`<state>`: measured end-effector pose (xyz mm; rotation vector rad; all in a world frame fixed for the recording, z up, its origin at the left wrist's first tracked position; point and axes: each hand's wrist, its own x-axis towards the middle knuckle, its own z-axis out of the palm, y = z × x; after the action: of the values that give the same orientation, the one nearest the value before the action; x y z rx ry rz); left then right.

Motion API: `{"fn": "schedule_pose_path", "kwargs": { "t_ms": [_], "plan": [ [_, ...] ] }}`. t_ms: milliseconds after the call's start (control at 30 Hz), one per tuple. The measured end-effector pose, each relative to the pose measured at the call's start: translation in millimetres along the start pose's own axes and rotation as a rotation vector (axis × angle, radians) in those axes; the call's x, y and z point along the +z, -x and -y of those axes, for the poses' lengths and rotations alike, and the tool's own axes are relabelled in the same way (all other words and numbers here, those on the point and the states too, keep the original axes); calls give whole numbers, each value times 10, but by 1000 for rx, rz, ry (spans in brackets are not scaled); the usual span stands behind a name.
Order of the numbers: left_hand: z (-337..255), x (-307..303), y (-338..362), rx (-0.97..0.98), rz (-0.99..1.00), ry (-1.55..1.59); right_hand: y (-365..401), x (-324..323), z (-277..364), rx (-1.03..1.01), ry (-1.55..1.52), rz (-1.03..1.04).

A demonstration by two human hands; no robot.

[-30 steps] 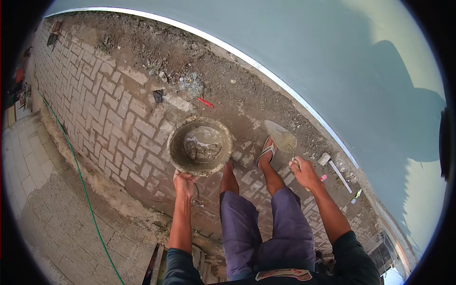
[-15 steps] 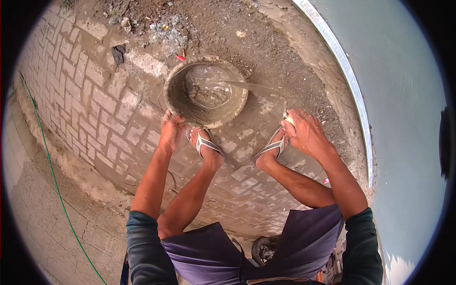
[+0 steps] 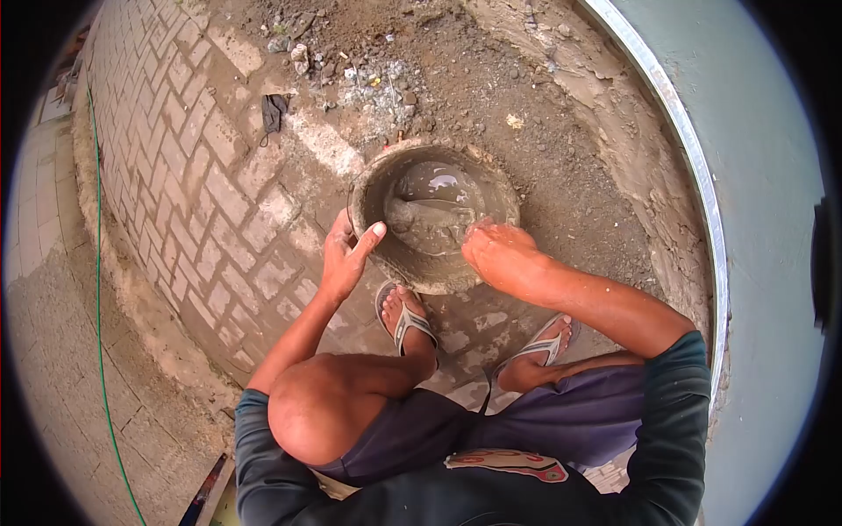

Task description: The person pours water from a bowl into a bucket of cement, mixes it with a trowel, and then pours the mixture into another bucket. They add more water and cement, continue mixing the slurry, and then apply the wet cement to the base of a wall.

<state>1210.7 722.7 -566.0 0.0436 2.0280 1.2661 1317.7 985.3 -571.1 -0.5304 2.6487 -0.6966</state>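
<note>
A round mortar-crusted bucket [image 3: 443,273] stands on the paving in front of my feet, with wet grey mortar [image 3: 436,206] inside. My left hand [image 3: 349,250] is on the bucket's left rim, thumb on the near side and fingers round the outside. Over the right rim is my right hand [image 3: 502,254], its fingers closed. Only part of the trowel blade [image 3: 431,215] can be made out in the mortar; its handle is hidden by my right hand.
Loose soil and rubble [image 3: 386,83] lie beyond the bucket, with a dark cloth [image 3: 274,114] to their left. A metal strip [image 3: 693,140] edges the grey-green wall [image 3: 763,228] at the right. A green hose [image 3: 99,298] runs along the left.
My right hand has moved left to the bucket, and the trowel blade has gone down into the mortar. My left thumb now shows on the rim. The view has shifted and my knees are bent further.
</note>
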Motion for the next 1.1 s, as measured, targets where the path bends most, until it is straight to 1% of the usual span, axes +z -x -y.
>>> {"fn": "schedule_pose_path", "kwargs": {
  "t_ms": [33,67,100,133,167,200,233,300,367,433,500,533,567,600,633,700,733,767,800,833,900,933,1000,1033,1100],
  "plan": [
    [82,122,-66,157,-156,110,47,-58,-86,3,35,-26],
    [131,256,-113,293,-255,154,84,-148,-149,-45,29,-7],
    [177,366,-203,323,-248,157,145,-216,-161,-87,10,22],
    [239,455,-255,359,-295,310,218,-306,-136,-76,19,13],
    [256,507,-267,382,-341,467,283,-436,-95,14,87,-14],
    [233,519,-297,395,-311,541,333,-544,-34,103,158,-37],
    [215,535,-310,400,-297,551,362,-618,55,117,169,-36],
    [161,573,-357,344,-293,560,345,-754,235,372,406,4],
    [90,621,-406,354,-270,564,251,-630,210,433,455,-4],
    [-47,664,-485,386,-246,499,156,-452,87,498,499,-13],
    [-62,803,-521,400,-239,526,66,-304,-18,382,245,65],
    [-93,861,-499,427,-224,520,68,-252,-46,384,249,74],
    [-154,860,-499,461,-211,513,89,-239,-91,395,147,32],
    [-172,839,-477,421,-214,516,155,-187,-112,406,39,-5],
    [-113,837,-460,414,-218,525,238,-100,-143,404,42,6],
    [0,839,-518,493,-216,463,365,19,-256,432,-78,28],
    [62,853,-527,480,-208,467,418,63,-317,428,-75,34],
    [82,833,-524,475,-212,467,447,69,-312,443,-187,119],
    [94,796,-539,483,-178,488,450,92,-304,457,-301,203],
    [115,769,-541,490,-144,510,459,109,-291,453,-305,207],
    [226,744,-548,495,-152,524,441,-32,-76,658,-694,285],
    [261,734,-569,509,-158,542,453,29,-52,654,-694,286],
    [240,731,-485,536,-156,567,457,133,15,684,-935,221],
    [237,726,-446,563,-150,591,423,174,50,678,-933,222],
    [291,676,-415,589,-149,517,242,188,230,653,-1039,233]
  ]
}}
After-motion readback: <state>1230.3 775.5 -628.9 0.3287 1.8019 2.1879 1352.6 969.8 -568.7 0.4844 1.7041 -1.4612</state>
